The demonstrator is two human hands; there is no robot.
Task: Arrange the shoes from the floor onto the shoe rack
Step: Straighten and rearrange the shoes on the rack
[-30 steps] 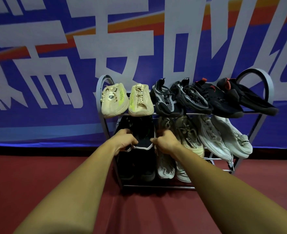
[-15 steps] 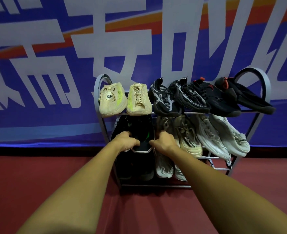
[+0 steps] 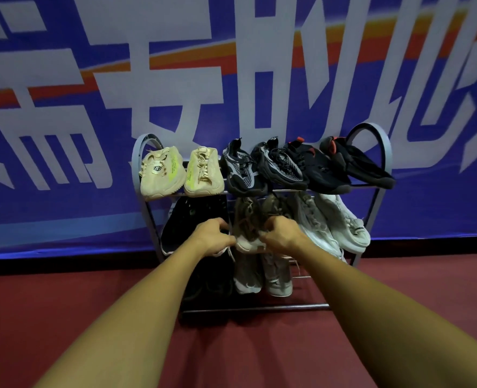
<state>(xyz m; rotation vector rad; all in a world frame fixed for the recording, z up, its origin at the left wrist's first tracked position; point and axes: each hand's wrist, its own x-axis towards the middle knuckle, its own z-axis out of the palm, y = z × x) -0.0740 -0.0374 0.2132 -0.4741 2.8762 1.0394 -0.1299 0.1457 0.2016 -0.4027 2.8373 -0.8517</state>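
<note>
Red floor (image 3: 63, 317) is filling the foreground, and the person's two bare arms (image 3: 119, 317) are stretching across it toward the rack (image 3: 383, 197). Down on the bottom shelf a grey pair (image 3: 248, 278) is sitting toes-out, with dark shoes (image 3: 203, 284) sinking into shadow just to the left. One level up, and here is the action: the left hand (image 3: 213, 238) is curling its fingers against the left side of an olive shoe (image 3: 248, 228), while the right hand (image 3: 280, 233) is wrapping curled fingers round the right side. Both are gripping that shoe near its pale toe, and it is sitting on the middle shelf. Black shoes (image 3: 195, 219) are lying just left of it, and white shoes (image 3: 341, 225) are leaning at the right end. Up top, a beige pair (image 3: 181, 172), a mesh pair (image 3: 242, 169) and a black pair (image 3: 343, 163) with red tabs are lining up side by side. Behind it all, a blue banner (image 3: 63, 79) with big white characters is hanging.
</note>
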